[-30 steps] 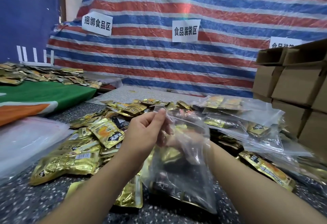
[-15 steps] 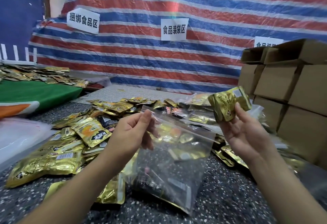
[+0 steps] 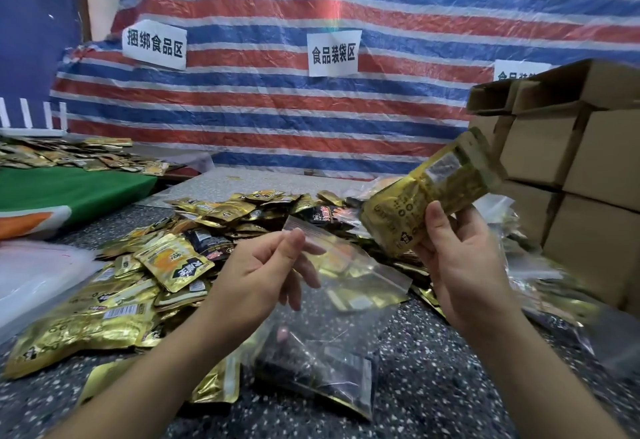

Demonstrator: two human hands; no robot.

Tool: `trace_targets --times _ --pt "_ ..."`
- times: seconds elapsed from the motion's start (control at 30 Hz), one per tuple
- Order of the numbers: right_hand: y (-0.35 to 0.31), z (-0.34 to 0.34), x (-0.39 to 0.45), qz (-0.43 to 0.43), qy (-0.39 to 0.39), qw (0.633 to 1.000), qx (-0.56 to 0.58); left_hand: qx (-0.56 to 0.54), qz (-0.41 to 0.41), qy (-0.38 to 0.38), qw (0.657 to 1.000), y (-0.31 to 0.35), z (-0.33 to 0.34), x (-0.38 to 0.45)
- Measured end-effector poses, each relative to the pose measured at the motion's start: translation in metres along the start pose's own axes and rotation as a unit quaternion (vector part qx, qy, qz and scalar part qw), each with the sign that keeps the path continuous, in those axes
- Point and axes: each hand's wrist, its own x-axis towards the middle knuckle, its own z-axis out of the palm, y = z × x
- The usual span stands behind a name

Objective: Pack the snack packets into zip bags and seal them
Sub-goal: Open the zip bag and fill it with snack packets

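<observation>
Several packets already inside zip bag (image 3: 332,327), mouth unsealed; left hand (image 3: 256,272) grip pinches rim, right hand (image 3: 460,265) grip clasps gold packet (image 3: 429,189); pile (image 3: 166,265) waits on counter (image 3: 433,386).

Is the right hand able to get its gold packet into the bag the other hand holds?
Probably yes. The right hand holds the gold packet just above and beside the zip bag, whose mouth the left hand pinches up, and nothing sits between them.

We see a clear zip bag (image 3: 332,303) hanging open-mouthed with packets inside, a gold snack packet (image 3: 429,192) raised tilted beside it.
</observation>
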Motion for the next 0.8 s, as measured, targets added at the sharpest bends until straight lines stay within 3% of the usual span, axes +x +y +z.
trace_targets --times 0.13,0.5,0.8 --pt "0.005 0.0 -0.006 -0.001 -0.047 0.996 -0.078 0.031 0.014 0.01 0.999 0.001 0.001 -0.001" --pt "0.002 -0.004 -0.014 0.058 -0.227 0.965 -0.118 0.05 0.003 0.024 0.998 0.001 0.001 -0.001" --pt "-0.001 -0.009 -0.016 0.061 -0.274 0.945 -0.169 0.035 -0.006 0.032 0.999 0.0 0.001 0.001"
